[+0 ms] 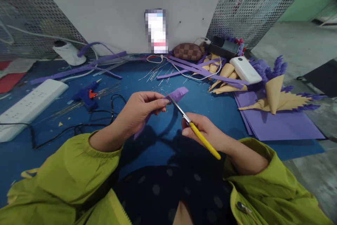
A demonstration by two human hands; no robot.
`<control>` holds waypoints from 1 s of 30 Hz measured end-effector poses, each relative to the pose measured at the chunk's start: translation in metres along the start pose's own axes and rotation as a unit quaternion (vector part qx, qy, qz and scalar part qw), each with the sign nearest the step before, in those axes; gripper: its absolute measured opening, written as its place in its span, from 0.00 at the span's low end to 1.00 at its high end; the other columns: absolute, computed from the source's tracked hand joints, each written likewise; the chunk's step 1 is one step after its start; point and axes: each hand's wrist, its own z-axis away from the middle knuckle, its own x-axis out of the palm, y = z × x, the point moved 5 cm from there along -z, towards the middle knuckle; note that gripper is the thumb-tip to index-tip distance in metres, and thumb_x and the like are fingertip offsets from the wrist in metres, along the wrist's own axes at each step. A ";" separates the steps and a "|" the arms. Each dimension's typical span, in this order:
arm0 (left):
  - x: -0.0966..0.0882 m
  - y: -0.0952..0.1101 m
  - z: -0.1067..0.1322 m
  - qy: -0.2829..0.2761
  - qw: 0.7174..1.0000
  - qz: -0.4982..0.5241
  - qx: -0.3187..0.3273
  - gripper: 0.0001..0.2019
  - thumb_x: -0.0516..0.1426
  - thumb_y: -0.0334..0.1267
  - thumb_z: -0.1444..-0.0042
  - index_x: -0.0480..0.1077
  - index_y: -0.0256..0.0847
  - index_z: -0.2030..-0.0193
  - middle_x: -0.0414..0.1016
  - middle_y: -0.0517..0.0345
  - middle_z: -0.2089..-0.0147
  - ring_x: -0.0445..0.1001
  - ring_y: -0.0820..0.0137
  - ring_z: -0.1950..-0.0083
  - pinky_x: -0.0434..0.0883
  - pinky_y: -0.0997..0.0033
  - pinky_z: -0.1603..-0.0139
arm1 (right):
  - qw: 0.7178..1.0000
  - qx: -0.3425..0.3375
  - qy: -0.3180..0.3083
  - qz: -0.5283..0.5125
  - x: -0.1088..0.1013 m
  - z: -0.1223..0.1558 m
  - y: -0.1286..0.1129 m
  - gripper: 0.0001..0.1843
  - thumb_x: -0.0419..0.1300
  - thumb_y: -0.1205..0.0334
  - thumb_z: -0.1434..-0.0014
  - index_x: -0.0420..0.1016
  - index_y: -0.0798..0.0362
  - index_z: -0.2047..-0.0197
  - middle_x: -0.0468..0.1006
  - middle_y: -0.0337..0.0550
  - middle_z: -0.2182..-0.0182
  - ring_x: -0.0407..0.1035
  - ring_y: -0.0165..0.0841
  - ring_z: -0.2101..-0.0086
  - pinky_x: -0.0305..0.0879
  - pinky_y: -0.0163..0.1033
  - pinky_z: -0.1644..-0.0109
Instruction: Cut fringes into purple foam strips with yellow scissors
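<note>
My left hand [140,111] pinches a folded purple paper strip [177,94] between thumb and fingers, held above the blue mat [147,88]. The strip's lower end hangs down under my palm. My right hand [204,132] grips yellow-handled scissors [195,128], and their metal blades meet the strip's fringed upper end just right of my left fingertips.
A blue glue gun [85,95] and a white power strip [28,105] lie at the left with black cables. Purple paper sheets [273,123], tan paper cones [273,95], a white power bank [244,70], loose purple strips and thin wires lie at the right and back.
</note>
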 end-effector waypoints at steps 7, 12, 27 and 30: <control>0.001 -0.001 0.000 -0.001 1.000 0.008 0.003 0.08 0.68 0.39 0.57 0.78 0.38 0.73 0.72 0.61 0.77 0.65 0.76 0.76 0.61 0.76 0.74 | 1.000 -0.005 -0.002 0.011 0.000 -0.001 -0.001 0.24 0.55 0.40 0.38 0.63 0.54 0.70 0.62 0.35 0.74 0.56 0.27 0.73 0.54 0.33 0.68; 0.000 0.002 0.001 0.005 1.000 0.006 0.016 0.06 0.67 0.38 0.55 0.78 0.38 0.72 0.72 0.61 0.77 0.65 0.77 0.75 0.60 0.76 0.75 | 1.000 0.003 0.001 0.016 0.001 0.000 -0.001 0.27 0.57 0.35 0.43 0.64 0.54 0.68 0.64 0.35 0.73 0.56 0.27 0.73 0.53 0.33 0.70; -0.002 0.002 0.000 0.020 0.999 -0.017 0.033 0.06 0.67 0.39 0.55 0.79 0.40 0.72 0.73 0.60 0.77 0.66 0.75 0.75 0.62 0.75 0.74 | 0.998 -0.004 0.015 0.068 0.001 0.000 -0.003 0.26 0.54 0.36 0.40 0.61 0.53 0.71 0.63 0.36 0.74 0.58 0.28 0.73 0.54 0.35 0.68; -0.002 0.002 0.001 0.021 0.999 -0.021 0.032 0.06 0.67 0.39 0.55 0.78 0.40 0.72 0.73 0.60 0.77 0.66 0.75 0.75 0.62 0.75 0.74 | 0.998 -0.004 0.013 0.064 0.001 0.001 -0.002 0.25 0.55 0.39 0.38 0.61 0.53 0.71 0.63 0.36 0.73 0.58 0.28 0.73 0.55 0.35 0.67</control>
